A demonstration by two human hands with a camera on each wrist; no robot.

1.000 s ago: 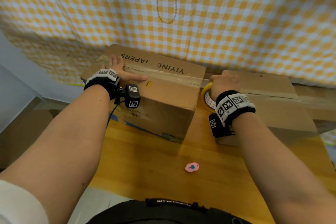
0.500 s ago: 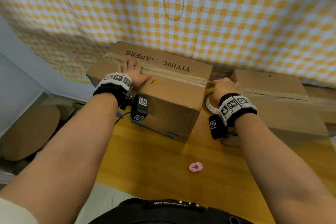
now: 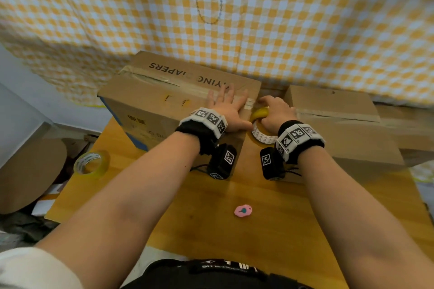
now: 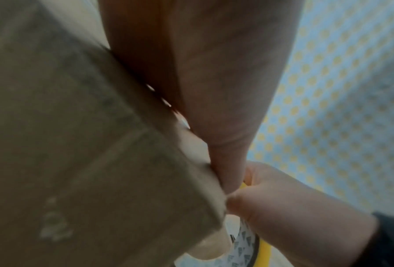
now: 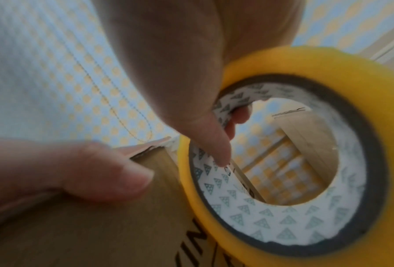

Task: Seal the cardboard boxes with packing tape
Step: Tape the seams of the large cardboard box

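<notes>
A printed cardboard box (image 3: pixel 164 101) stands on the wooden counter (image 3: pixel 211 195) with a plain second box (image 3: pixel 340 124) just to its right, both backed by a yellow checked curtain (image 3: pixel 305 19). The left hand (image 3: pixel 229 110) lies flat, fingers spread, pressing the taped top seam near the box's right edge. The right hand (image 3: pixel 274 112) grips a yellow tape roll (image 5: pixel 328 72) at that edge, fingers hooked through its core. A spare tape roll (image 3: pixel 91 163) sits at the counter's left corner, and a small pink cutter (image 3: pixel 243 210) lies near the front.
</notes>
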